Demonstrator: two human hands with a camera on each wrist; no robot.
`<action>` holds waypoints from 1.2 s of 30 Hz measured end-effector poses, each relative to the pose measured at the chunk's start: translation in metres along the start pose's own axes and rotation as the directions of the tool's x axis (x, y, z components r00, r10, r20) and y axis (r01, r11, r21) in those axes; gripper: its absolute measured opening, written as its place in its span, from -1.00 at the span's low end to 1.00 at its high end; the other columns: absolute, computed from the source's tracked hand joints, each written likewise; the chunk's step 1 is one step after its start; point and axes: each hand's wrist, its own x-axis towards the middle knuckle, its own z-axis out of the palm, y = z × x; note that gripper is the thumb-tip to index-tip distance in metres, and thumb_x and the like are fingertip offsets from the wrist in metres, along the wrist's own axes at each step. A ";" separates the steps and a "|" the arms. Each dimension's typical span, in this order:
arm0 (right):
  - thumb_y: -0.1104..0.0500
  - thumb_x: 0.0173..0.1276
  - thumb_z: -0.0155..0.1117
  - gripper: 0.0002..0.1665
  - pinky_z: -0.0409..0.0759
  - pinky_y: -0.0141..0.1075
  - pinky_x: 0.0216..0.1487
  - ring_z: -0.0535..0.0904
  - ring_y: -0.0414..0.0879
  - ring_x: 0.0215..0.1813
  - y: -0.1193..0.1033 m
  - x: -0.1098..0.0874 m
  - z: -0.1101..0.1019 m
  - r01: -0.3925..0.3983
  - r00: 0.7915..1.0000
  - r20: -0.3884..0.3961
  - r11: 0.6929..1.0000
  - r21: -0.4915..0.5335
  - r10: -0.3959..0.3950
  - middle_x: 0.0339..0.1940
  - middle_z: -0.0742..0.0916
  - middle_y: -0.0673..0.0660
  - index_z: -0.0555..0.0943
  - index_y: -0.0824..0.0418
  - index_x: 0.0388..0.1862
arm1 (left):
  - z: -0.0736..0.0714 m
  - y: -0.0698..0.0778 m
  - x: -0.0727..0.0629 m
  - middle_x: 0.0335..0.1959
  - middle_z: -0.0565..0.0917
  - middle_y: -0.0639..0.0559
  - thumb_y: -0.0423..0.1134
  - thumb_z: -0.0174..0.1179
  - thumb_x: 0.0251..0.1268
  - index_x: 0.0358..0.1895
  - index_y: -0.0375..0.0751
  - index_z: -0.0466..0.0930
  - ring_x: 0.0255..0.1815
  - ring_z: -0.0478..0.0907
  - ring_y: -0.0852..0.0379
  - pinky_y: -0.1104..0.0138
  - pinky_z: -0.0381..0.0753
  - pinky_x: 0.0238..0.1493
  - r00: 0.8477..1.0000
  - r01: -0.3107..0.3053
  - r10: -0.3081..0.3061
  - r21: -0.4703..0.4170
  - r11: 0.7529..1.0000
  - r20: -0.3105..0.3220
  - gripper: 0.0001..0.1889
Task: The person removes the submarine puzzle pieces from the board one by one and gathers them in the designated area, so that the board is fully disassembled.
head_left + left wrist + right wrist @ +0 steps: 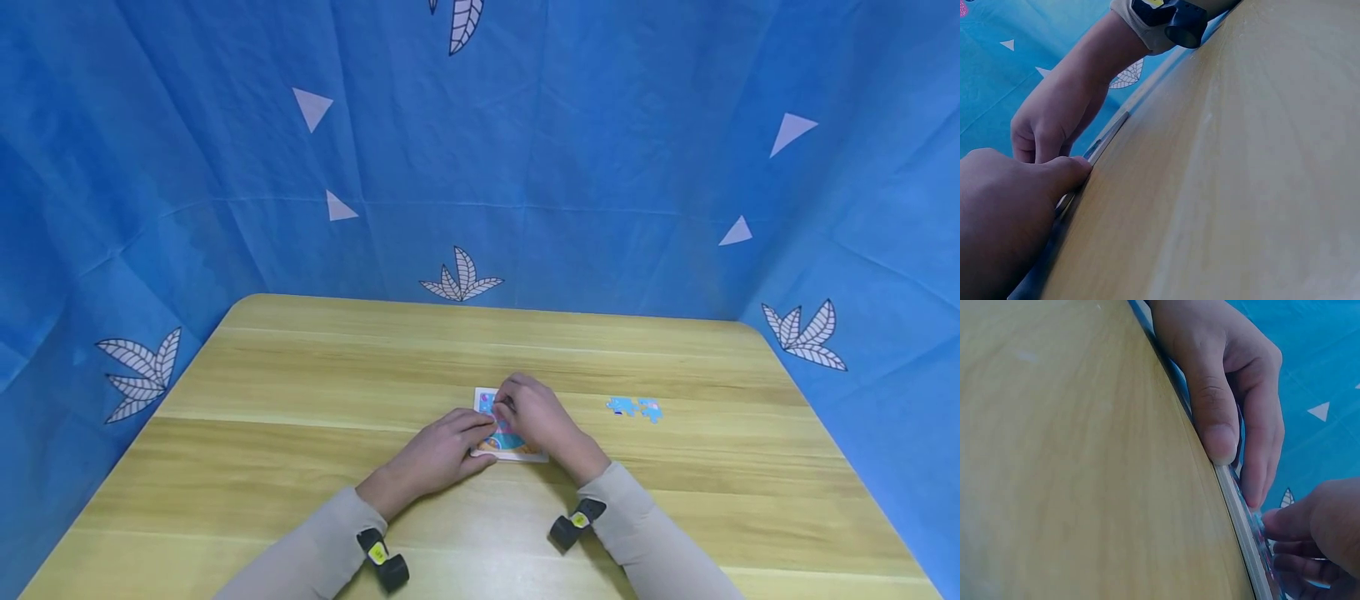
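White-bordered and thin, the puzzle board lies flat on the table, and you have both hands right on it. Your left hand grips the board's left side, thumb against the near edge, fingertips over the top. Your right hand comes down over the board's upper right part, fingers bent, tips at the printed surface; whether they pinch a piece, I can't tell, because your knuckles cover that spot in the head view.

Much of the board's picture hides under your hands; blue, pink and orange patches peek out. Both wrist views catch the board almost edge-on, so its face is barely readable, though the right one shows its edge as pale, straight bands.

Off to the right of the board, well apart from it, sit two loose pieces, light blue, knobbed and notched, side by side; their prints are too small to read. Beneath the board runs yellowish, streaky wood grain; beyond it hangs creased blue cloth with white triangles and veined leaves. Nearer you than the board, beige sleeves run out of frame.
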 end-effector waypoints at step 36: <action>0.21 0.34 0.35 -0.94 0.62 -0.20 -0.09 0.56 -0.07 -0.16 0.001 0.000 0.000 0.022 1.000 0.009 1.000 0.014 -0.022 -0.24 0.63 0.05 0.67 0.17 -0.34 | 0.001 -0.001 0.000 0.24 0.54 0.01 0.10 0.14 0.41 0.27 -0.20 0.54 0.27 0.43 0.08 0.28 0.44 0.30 1.000 -0.011 0.011 0.010 1.000 -0.009 -0.46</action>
